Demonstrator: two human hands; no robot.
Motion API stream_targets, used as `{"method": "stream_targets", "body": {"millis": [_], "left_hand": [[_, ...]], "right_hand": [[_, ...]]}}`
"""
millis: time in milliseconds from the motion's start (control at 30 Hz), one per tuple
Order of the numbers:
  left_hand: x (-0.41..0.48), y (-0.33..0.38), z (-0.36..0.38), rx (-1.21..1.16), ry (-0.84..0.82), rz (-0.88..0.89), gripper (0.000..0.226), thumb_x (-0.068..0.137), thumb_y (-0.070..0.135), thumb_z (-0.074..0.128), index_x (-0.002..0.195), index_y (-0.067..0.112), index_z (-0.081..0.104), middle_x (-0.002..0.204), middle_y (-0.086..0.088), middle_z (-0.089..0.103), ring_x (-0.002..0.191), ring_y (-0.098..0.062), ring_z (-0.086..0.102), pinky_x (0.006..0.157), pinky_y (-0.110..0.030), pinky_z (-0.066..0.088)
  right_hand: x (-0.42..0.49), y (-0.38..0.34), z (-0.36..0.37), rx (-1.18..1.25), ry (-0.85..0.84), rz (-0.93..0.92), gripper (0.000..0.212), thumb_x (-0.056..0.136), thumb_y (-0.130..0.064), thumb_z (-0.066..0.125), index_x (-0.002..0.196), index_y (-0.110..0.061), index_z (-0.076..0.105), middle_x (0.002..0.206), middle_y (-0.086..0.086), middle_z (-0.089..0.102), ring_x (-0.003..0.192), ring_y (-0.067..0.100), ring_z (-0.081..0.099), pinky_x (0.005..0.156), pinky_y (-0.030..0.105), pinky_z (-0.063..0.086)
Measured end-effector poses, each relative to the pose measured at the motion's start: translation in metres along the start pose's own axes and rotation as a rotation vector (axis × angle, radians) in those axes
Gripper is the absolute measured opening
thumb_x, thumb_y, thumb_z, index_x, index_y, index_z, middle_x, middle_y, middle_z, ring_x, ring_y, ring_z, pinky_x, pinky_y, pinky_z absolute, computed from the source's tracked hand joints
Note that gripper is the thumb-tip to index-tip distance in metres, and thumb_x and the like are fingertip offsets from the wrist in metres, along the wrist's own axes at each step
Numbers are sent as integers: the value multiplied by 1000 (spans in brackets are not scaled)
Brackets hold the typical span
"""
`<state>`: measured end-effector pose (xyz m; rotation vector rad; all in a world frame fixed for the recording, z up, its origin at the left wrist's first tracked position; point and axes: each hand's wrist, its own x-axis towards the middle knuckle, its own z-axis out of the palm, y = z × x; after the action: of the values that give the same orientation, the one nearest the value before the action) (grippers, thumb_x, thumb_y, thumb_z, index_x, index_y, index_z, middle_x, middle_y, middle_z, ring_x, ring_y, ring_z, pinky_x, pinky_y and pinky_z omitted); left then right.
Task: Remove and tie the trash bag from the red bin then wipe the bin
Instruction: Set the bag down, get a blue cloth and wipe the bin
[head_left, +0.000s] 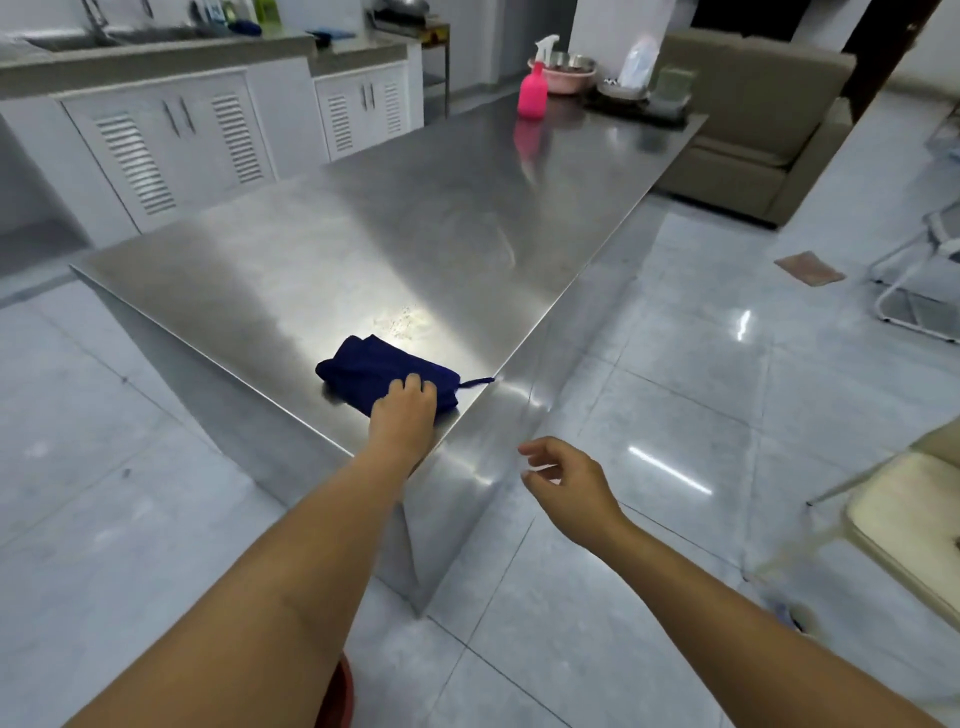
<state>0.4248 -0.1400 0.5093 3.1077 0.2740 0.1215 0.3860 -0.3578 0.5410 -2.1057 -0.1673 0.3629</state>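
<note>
A folded dark blue cloth (374, 371) lies near the front corner of the steel table (415, 234). My left hand (404, 415) rests on the cloth's near end, fingers curled over it. Off the table's corner, my right hand (563, 480) hovers in the air with loosely bent fingers and nothing in it. A sliver of the red bin (340, 696) shows at the bottom edge, mostly hidden behind my left forearm. No trash bag is in view.
A pink spray bottle (533, 91) and a pink basin (563, 75) stand at the table's far end. White cabinets (171, 150) and a sink counter line the left. A beige sofa (753, 119) is far right, a cream chair (914, 525) near right.
</note>
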Motion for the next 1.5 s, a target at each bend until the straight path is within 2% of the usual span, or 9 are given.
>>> {"method": "stream_targets", "body": {"millis": [133, 333, 533, 667, 833, 1000, 1200, 1333, 1500], "left_hand": [[8, -7, -5, -42, 14, -34, 21, 88, 3, 45, 107, 4, 52, 110, -12, 54, 98, -28, 54, 63, -33, 41], [-5, -25, -35, -318, 176, -96, 19, 81, 10, 49, 97, 4, 58, 98, -12, 59, 89, -31, 55, 62, -33, 35], [-59, -53, -75, -484, 196, -21, 32, 73, 10, 52, 103, 15, 63, 94, -4, 62, 82, -26, 57, 64, -31, 43], [-117, -61, -85, -501, 131, 115, 36, 67, 18, 52, 101, 19, 64, 90, 0, 63, 76, -22, 57, 60, -31, 45], [-187, -90, -71, -595, -68, 169, 33, 69, 14, 60, 102, 19, 64, 96, 2, 63, 85, -17, 58, 69, -32, 49], [-235, -131, -56, -706, -123, 89, 36, 70, 13, 64, 104, 23, 67, 97, 4, 66, 83, -7, 57, 73, -21, 48], [-282, -158, -16, -930, -194, -76, 36, 71, 24, 68, 107, 28, 66, 102, 10, 69, 81, 9, 58, 68, -2, 41], [-299, -153, 18, -1166, -270, -270, 30, 74, 33, 67, 104, 30, 69, 101, 12, 71, 93, 2, 64, 82, -19, 53], [-321, -136, 72, -1341, 39, -738, 18, 82, 20, 60, 81, 33, 72, 81, 11, 74, 83, -9, 69, 75, -28, 53]], "right_hand": [[15, -2, -5, 68, 0, 41, 18, 88, -16, 58, 103, -24, 64, 98, -2, 61, 80, 10, 59, 54, 10, 46], [29, -26, 23, 542, -236, 379, 23, 93, -14, 53, 111, -3, 62, 106, 19, 65, 95, 31, 62, 88, 43, 52], [23, -51, 95, 1159, -415, 711, 55, 98, -42, 36, 116, 7, 54, 118, 29, 57, 96, 41, 59, 79, 45, 52], [11, -64, 136, 1379, -551, 677, 67, 89, -62, 33, 105, -4, 64, 109, 22, 68, 95, 38, 66, 73, 49, 51], [-13, -73, 175, 1235, -619, 579, 33, 81, -37, 55, 82, -5, 60, 69, 14, 67, 63, 27, 67, 64, 33, 56], [-44, -59, 218, 1124, -698, 490, 11, 69, -14, 55, 77, -7, 57, 64, 8, 67, 59, 24, 65, 62, 32, 55], [-60, -23, 262, 1095, -762, 483, 21, 77, -12, 47, 77, -6, 67, 73, 11, 70, 65, 27, 67, 63, 34, 58], [-63, 9, 269, 990, -762, 578, 27, 73, -23, 57, 93, -6, 64, 82, 13, 72, 71, 29, 69, 67, 37, 57], [-52, 60, 270, 944, -765, 742, 54, 85, -47, 56, 124, -9, 59, 121, 17, 65, 107, 38, 61, 96, 52, 46]]}}
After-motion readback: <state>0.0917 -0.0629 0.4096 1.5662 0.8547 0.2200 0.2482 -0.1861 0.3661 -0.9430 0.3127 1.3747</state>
